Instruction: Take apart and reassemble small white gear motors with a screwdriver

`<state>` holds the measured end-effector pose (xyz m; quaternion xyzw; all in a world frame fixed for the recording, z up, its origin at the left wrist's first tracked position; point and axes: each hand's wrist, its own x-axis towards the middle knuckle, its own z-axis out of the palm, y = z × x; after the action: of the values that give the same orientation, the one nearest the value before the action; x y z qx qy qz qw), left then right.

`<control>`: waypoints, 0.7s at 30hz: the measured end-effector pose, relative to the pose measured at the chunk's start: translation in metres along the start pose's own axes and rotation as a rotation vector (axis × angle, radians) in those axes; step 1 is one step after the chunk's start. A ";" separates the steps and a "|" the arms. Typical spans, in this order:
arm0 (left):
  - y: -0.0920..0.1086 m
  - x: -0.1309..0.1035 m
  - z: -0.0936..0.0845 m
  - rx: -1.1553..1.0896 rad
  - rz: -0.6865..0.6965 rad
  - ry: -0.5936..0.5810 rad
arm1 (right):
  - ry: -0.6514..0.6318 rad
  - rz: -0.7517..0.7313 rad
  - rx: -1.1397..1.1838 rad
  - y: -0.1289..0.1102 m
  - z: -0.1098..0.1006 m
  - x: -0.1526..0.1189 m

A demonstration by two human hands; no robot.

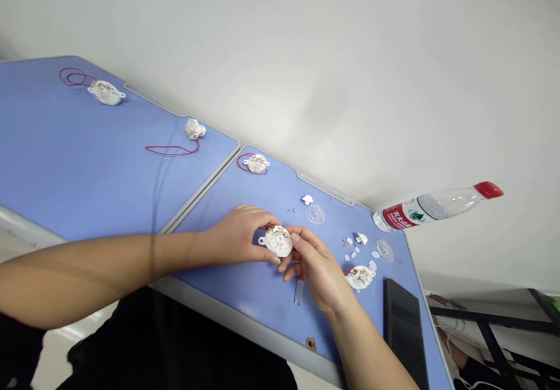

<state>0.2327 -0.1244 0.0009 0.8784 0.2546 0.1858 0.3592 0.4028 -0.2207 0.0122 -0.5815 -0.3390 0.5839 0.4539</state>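
Note:
A round white plastic gear mechanism (278,242), with small white gears and a side lug, is held above the blue desk. My left hand (249,235) grips it between thumb and fingers from the left; red wire shows by those fingers. From the right, my right hand (315,260) pinches its edge with thumb and forefinger, the other fingers curled below. Under my right hand lies a small tool with a clear handle (298,292) and a red part; its far end is hidden. Right of that hand rests another open white mechanism (360,277) with red wire.
Loose white gears (353,253) and clear round covers (384,250) lie at the right. A water bottle (420,209) stands by the wall, a black phone (405,326) near the right edge. Several wired mechanisms (257,163) line the back of the joined desks (109,174).

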 end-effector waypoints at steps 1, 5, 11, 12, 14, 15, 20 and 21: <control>0.001 0.000 -0.001 -0.002 -0.001 0.002 | 0.029 -0.039 -0.030 0.000 -0.001 0.000; 0.002 0.000 -0.003 -0.011 -0.009 0.010 | 0.169 -0.273 -0.229 -0.001 -0.002 -0.002; 0.002 0.000 -0.006 -0.015 0.006 0.052 | 0.328 -0.776 -0.651 0.001 0.002 -0.010; 0.002 0.000 -0.006 -0.012 0.009 0.057 | 0.322 -0.821 -0.684 0.002 0.002 -0.011; 0.001 0.000 -0.007 -0.005 0.011 0.061 | 0.307 -0.879 -0.728 0.004 0.002 -0.012; 0.001 0.000 -0.007 -0.002 0.011 0.060 | 0.302 -0.900 -0.747 0.005 0.002 -0.012; 0.000 0.000 -0.006 0.007 0.028 0.068 | 0.277 -0.947 -0.832 0.006 0.002 -0.010; 0.000 0.000 -0.005 0.009 0.034 0.072 | 0.275 -0.947 -0.839 0.006 0.002 -0.009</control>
<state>0.2296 -0.1217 0.0044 0.8770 0.2533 0.2223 0.3425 0.3991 -0.2313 0.0101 -0.5667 -0.6969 0.0584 0.4357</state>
